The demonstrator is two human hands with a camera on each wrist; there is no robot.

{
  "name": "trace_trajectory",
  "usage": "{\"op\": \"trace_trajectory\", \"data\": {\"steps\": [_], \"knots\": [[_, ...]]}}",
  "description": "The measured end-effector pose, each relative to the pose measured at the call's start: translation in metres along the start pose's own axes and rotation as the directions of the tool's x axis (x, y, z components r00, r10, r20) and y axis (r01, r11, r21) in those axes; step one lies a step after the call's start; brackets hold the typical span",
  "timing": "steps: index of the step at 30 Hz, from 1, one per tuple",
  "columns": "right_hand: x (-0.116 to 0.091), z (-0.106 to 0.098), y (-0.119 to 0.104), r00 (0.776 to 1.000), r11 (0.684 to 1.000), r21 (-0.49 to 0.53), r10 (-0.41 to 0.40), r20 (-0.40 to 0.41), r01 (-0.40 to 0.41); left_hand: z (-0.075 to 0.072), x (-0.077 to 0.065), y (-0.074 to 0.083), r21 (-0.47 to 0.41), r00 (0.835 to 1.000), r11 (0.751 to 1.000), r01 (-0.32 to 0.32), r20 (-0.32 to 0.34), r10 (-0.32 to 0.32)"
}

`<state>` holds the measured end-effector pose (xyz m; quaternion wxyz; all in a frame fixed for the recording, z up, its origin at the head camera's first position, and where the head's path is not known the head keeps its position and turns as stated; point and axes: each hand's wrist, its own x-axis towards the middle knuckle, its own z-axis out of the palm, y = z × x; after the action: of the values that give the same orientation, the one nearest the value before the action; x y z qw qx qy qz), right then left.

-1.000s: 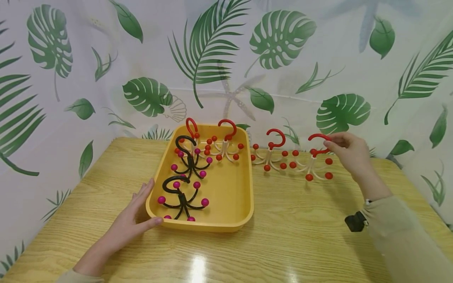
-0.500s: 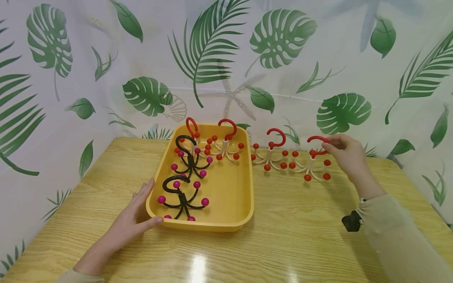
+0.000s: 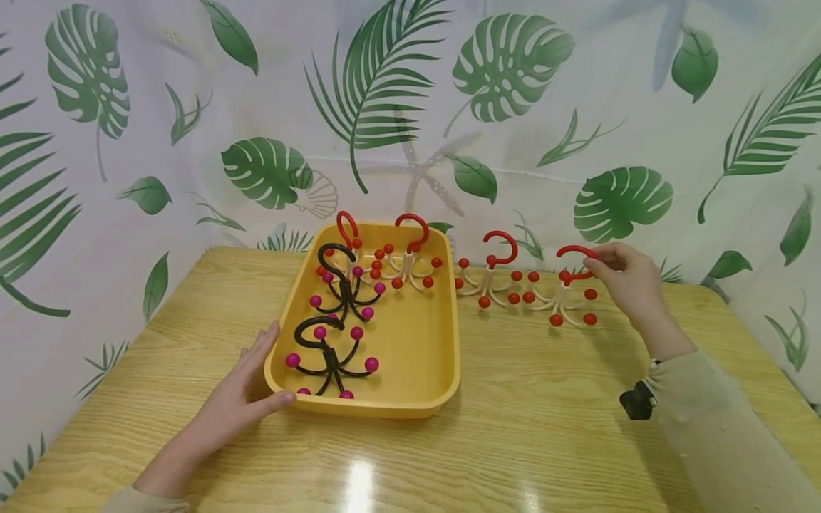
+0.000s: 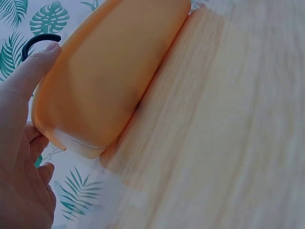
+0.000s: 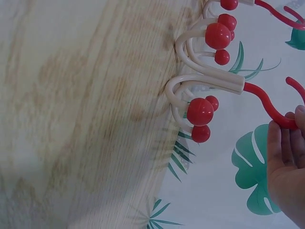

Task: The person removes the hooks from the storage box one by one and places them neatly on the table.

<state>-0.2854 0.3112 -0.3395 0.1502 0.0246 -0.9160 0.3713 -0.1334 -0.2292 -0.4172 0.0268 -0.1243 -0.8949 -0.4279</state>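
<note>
Thumb set against fingers, the right hand (image 3: 631, 285) pinches the red hook (image 3: 577, 249) of the rightmost red-and-cream hanger (image 3: 564, 293), which is upright over the right part of a wood-grain table (image 3: 545, 427). Its cream arms curve outward and up to red balls; whether their undersides touch the wood is hard to tell. Just to its left, a second red-and-cream hanger (image 3: 490, 278) stands at the table's back, between the held one and a yellow tray (image 3: 454, 320). The left hand (image 3: 240, 395) lies relaxed at the tray's near left corner, thumb extended on the front rim, the other fingers along the outside of the left wall. Inside the tray, two hangers with red hooks stand at the far end, one at the back left (image 3: 347, 226) and one at the back right (image 3: 408, 265). Two black hangers with magenta balls line the left side: the nearer black hanger (image 3: 330, 358) close to the front, the farther black hanger (image 3: 346, 292) partly covering the red-hooked one behind it. A pale sleeve (image 3: 731, 427) covers the right forearm, with a small black device (image 3: 637, 400) at the wrist. Behind everything hangs a white backdrop (image 3: 269, 85) printed with green leaves.
</note>
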Motion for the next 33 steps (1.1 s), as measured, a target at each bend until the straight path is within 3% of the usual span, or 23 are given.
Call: {"op": "trace_trajectory", "data": {"steps": [16, 33], "knots": [[0.0053, 0.0034, 0.0043, 0.996, 0.996, -0.089, -0.038, -0.085, 0.03, 0.0005, 0.0007, -0.0004, -0.003, 1.0, 1.0, -0.009, -0.001, 0.009], [0.0072, 0.0035, 0.0008, 0.996, 0.994, -0.109, -0.033, -0.077, 0.025, -0.0003, 0.0005, -0.0001, -0.005, 1.0, 1.0, -0.008, 0.003, 0.008]]}}
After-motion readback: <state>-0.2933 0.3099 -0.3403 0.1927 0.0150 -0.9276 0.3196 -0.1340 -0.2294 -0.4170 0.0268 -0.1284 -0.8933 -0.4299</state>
